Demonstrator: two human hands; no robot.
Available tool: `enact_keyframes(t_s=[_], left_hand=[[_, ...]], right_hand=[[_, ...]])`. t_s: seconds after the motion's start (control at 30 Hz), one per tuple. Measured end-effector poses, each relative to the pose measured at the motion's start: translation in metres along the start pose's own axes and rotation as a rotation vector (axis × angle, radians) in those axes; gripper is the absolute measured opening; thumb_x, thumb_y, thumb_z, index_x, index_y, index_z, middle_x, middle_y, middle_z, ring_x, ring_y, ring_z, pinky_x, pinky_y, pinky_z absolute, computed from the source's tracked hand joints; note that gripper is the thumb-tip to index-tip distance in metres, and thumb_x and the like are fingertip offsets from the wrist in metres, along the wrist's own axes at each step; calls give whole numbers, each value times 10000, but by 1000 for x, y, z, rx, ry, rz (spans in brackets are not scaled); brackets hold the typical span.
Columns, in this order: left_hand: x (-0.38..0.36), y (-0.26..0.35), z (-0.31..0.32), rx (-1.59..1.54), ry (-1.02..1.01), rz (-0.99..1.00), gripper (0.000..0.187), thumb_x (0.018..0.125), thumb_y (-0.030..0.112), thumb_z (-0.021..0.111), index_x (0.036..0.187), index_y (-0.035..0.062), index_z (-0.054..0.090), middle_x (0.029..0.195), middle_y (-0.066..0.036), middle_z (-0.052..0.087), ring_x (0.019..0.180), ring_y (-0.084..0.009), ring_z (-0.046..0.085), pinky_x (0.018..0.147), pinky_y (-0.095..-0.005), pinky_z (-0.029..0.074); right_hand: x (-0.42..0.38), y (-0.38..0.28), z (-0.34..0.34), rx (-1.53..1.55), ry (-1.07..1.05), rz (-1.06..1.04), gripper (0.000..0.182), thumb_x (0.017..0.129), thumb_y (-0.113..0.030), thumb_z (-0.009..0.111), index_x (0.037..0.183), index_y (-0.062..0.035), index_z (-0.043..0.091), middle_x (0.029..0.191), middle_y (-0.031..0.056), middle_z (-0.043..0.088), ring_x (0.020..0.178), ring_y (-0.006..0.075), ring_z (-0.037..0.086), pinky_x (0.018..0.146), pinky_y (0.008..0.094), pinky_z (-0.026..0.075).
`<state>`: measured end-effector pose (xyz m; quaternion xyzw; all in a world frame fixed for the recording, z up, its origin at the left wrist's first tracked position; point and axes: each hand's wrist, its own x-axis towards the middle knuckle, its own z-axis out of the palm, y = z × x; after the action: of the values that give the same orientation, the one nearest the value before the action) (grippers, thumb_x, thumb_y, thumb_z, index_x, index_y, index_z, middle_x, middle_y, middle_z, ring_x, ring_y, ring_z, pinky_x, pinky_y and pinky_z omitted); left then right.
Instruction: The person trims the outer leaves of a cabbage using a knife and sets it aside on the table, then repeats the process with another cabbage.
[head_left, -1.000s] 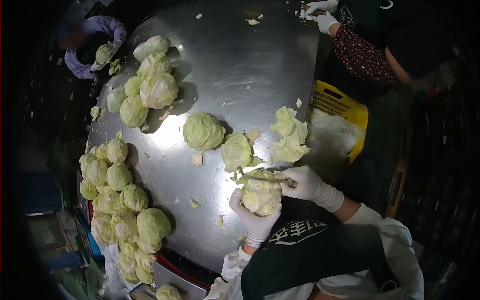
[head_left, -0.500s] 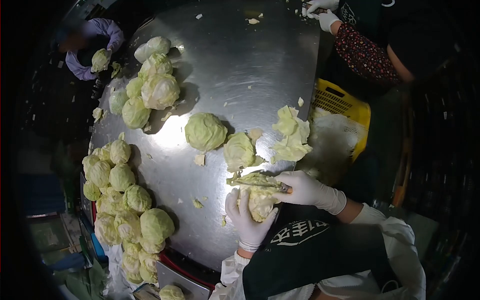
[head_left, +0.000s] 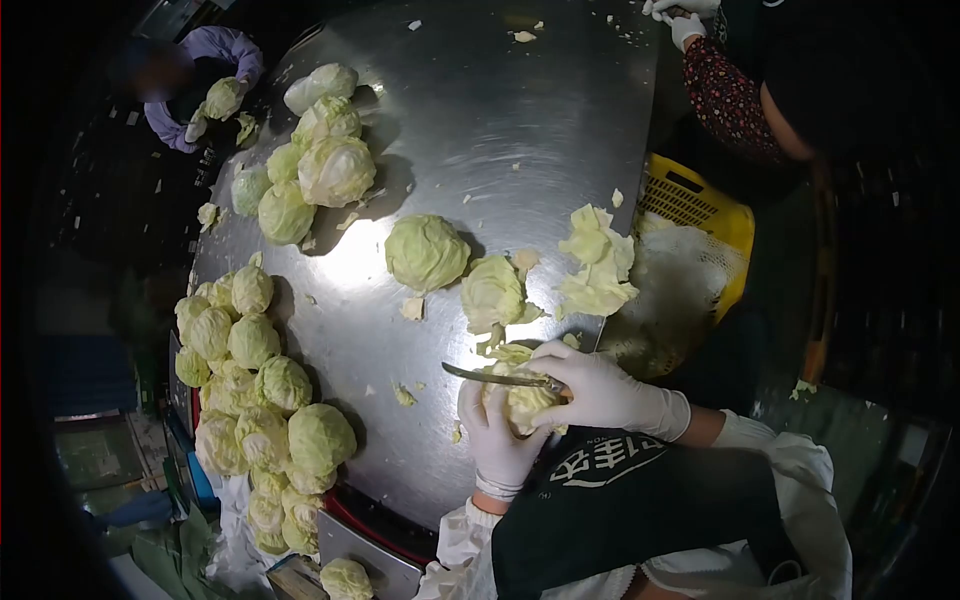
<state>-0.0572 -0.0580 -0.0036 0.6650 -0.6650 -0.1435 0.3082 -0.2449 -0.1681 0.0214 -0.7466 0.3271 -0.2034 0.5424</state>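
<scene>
In a white glove, my left hand wraps round the near side of a cabbage at the metal table's near edge. My gloved right hand grips a knife, whose dark curved blade lies across the top of that cabbage and points left. Loose green leaf shows just beyond the blade. Past my hands sit another cabbage with its outer leaves spread and a round whole cabbage. Cut-off leaves lie at the table's right edge.
Cabbages are heaped along the left edge, with another group farther back. A yellow crate with a whitish mesh bag stands right of the table. One co-worker holds a cabbage at far left; another's gloved hands are at upper right.
The knife's blade has come nearer to me across the cabbage and shows more clearly. My right hand has shifted slightly toward me. The whole view has drifted a little.
</scene>
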Motion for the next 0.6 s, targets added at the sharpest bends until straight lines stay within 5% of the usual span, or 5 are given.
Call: enact_keyframes(t_s=[0.4, 0.47, 0.5, 0.57, 0.6], left_hand=[[-2, -15, -1, -30, -6, 2, 1033, 579, 295, 1006, 1402, 47, 433, 1420, -251, 425, 1302, -426, 487, 1092, -487, 441], [-8, -30, 2, -104, 30, -91, 1052, 577, 314, 1014, 1402, 33, 426, 1413, -240, 414, 1304, -407, 484, 1099, -473, 435], [-10, -38, 4, -292, 71, -210, 1086, 552, 317, 1020, 1412, 32, 421, 1394, -230, 413, 1300, -405, 470, 1110, -484, 418], [-10, -42, 5, -479, 115, -328, 1120, 528, 320, 1026, 1422, 32, 417, 1375, -220, 412, 1296, -403, 456, 1121, -496, 402], [-8, -38, 3, -403, 122, -305, 1139, 527, 320, 1028, 1435, 26, 406, 1371, -214, 405, 1296, -390, 452, 1122, -488, 399]], right_hand=[[-3, 38, -9, 68, -37, -155, 563, 735, -263, 904, 1087, 61, 606, 1057, 162, 590, 952, 262, 607, 840, 363, 508], [-17, 40, -19, 45, 12, 133, 421, 752, -209, 863, 989, 41, 621, 856, 144, 580, 795, 236, 614, 720, 359, 503], [-19, 57, -19, -57, 110, 93, 345, 766, -176, 825, 968, 29, 634, 753, 131, 549, 692, 218, 607, 638, 359, 477], [-24, 71, -23, -384, 249, 225, 361, 758, -174, 821, 997, 26, 638, 787, 140, 553, 703, 218, 624, 641, 377, 482], [-27, 65, -25, -368, 249, 349, 480, 767, -227, 846, 1126, 14, 638, 931, 162, 614, 846, 237, 670, 732, 370, 521]])
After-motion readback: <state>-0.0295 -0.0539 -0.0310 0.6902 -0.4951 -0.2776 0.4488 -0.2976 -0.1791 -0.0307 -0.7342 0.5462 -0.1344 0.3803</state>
